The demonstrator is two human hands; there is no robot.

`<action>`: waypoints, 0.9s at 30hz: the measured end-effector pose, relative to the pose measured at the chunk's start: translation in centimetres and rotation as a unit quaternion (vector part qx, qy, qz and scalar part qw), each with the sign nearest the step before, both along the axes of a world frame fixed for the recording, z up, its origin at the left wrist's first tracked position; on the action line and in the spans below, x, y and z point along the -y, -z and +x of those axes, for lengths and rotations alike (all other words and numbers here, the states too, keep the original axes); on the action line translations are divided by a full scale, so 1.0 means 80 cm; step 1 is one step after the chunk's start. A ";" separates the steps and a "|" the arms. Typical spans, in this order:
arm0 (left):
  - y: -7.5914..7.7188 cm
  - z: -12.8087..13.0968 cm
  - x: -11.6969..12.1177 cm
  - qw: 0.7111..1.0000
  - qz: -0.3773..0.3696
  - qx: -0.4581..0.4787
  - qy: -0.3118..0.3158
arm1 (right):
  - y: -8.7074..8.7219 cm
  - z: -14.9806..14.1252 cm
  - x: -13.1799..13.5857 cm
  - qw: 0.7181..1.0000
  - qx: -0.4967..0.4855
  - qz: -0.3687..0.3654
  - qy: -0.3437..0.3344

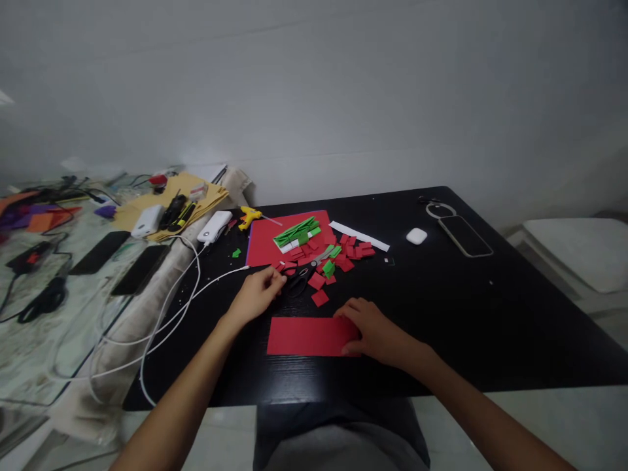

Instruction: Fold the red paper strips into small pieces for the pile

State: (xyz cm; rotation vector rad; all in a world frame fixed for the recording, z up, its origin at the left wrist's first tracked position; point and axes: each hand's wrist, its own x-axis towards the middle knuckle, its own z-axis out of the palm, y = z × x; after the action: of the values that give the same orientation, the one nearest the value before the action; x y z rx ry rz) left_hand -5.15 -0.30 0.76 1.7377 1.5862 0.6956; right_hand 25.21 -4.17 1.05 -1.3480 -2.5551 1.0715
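A red paper strip [304,336] lies flat on the black table near its front edge. My right hand [370,330] grips the strip's right end, thumb at the lower edge and fingers at the upper. My left hand [258,291] is closed, its fingertips at the handles of black-handled scissors [305,276]. The scissors rest with their blades pointing up and right over a pile of small red paper pieces [316,280]. A few green pieces [328,268] are mixed in. Behind them, folded green paper strips [297,230] lie on a larger red sheet [265,245].
A yellow glue gun [249,217] and a white power bank [214,226] stand at the back left, with white cables [196,288] running across the left edge. A white strip [360,236], a white earbud case [417,236] and a phone case [465,236] lie to the right.
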 end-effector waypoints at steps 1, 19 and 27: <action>-0.001 0.005 -0.011 1.000 0.014 0.022 0.004 | -0.001 -0.001 -0.001 1.000 0.002 -0.007 0.002; 0.053 0.014 -0.038 0.968 0.170 0.134 -0.131 | 0.004 -0.003 -0.003 0.999 -0.043 -0.022 0.008; 0.061 0.030 -0.032 0.969 0.164 0.150 -0.109 | 0.003 -0.005 -0.009 0.998 -0.045 -0.054 0.001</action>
State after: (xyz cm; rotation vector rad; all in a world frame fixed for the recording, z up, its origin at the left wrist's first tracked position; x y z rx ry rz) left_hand -2.79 2.25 -4.13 1.5948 1.5237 1.3276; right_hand 24.82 -3.44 0.83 -1.2933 -2.4650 1.2562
